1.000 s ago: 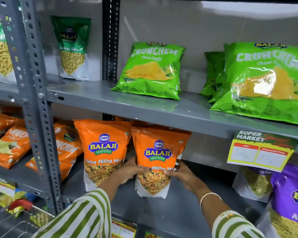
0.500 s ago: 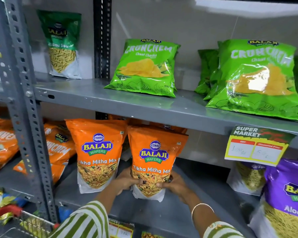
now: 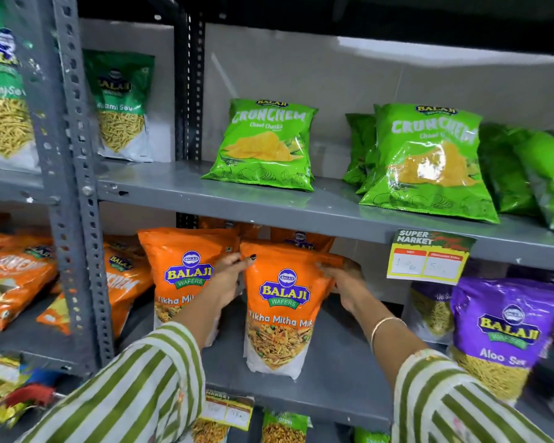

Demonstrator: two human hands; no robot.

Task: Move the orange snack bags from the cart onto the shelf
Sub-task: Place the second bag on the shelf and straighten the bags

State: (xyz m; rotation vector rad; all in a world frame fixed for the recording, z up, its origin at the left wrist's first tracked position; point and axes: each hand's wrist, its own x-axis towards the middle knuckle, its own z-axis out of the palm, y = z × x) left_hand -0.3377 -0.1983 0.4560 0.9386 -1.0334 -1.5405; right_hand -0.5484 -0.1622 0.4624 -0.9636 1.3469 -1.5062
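An orange Balaji Tikha Mitha Mix bag (image 3: 283, 308) stands upright on the grey middle shelf (image 3: 339, 378). My left hand (image 3: 229, 279) grips its upper left corner and my right hand (image 3: 346, 282) grips its upper right corner. A second orange bag (image 3: 181, 270) stands just to its left, partly behind my left arm. More orange bags (image 3: 299, 239) show behind them. A red cart handle (image 3: 29, 396) shows at the bottom left; the rest of the cart is out of view.
Green Crunchem bags (image 3: 264, 145) lie on the upper shelf. A purple Aloo Sev bag (image 3: 501, 334) stands at the right, below a hanging price tag (image 3: 429, 259). A perforated grey upright (image 3: 77, 199) divides off the left bay, which holds orange Crunchem bags (image 3: 13, 276).
Both hands have slid up from the bag's lower sides to its top corners. The bag stays standing on the shelf. The view has moved closer.
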